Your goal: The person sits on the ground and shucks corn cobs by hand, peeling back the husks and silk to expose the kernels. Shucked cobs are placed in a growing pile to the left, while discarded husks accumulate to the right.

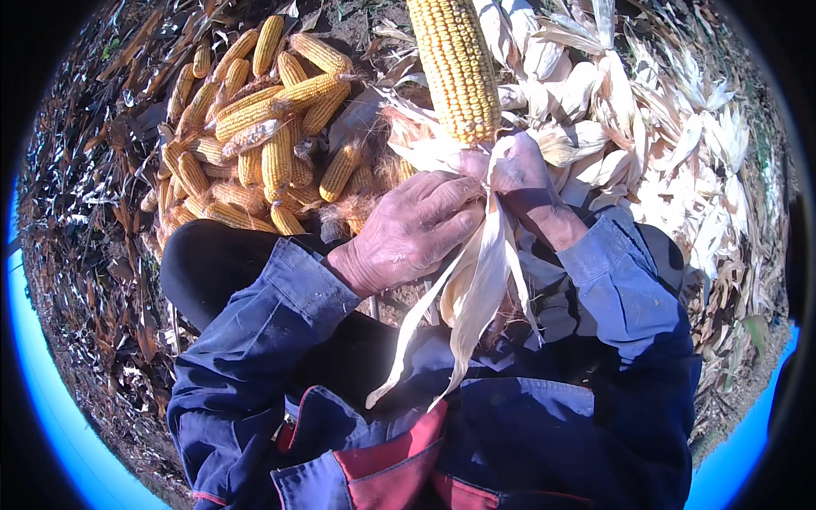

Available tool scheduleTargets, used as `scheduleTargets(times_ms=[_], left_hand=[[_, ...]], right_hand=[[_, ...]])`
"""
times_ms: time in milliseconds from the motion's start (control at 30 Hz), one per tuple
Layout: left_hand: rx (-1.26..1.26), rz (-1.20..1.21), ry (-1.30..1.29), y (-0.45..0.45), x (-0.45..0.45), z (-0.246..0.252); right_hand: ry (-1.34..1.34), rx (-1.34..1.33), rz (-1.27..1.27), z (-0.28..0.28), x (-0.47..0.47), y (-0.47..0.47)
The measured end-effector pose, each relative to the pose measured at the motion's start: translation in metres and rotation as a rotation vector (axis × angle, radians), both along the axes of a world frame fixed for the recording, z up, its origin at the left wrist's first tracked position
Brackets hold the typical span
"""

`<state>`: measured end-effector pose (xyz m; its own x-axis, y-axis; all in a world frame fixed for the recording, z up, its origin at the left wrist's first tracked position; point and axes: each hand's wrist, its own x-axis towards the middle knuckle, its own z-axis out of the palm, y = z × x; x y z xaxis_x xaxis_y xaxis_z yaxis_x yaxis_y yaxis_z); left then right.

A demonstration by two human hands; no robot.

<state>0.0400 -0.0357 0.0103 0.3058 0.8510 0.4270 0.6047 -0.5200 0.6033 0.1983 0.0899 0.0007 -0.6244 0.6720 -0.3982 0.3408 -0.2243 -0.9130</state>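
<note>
A large yellow ear of corn [456, 70], bare of husk along its length, points away from me with its base between my hands. Pale dry husk leaves [478, 287], peeled back from that base, hang down toward my lap. My left hand [417, 229] has its fingers closed on the husk just below the ear. At the ear's base, my right hand [519, 169] grips the husk and stem end; part of its fingers is hidden behind the leaves. Reddish corn silk [408, 127] shows to the left of the ear.
A pile of husked corn ears [274, 162] lies ahead on the left, with silk among them. Ahead and to the right spreads a heap of pale dry husks [644, 140]. Dry stalks and leaf litter [95, 210] cover the ground at left. My bent knees flank the work.
</note>
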Motion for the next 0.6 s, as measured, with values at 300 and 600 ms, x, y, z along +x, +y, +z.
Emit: scheduleTargets(times_ms=[300,600], left_hand=[[-0.551,0.499,-1.125,0.009,-0.038,0.005],[-0.431,0.507,-1.361,0.049,-0.03,0.013]], right_hand=[[-0.182,0.873,0.169,0.0,-0.002,-0.007],[-0.166,0.499,0.098,0.007,-0.015,-0.025]])
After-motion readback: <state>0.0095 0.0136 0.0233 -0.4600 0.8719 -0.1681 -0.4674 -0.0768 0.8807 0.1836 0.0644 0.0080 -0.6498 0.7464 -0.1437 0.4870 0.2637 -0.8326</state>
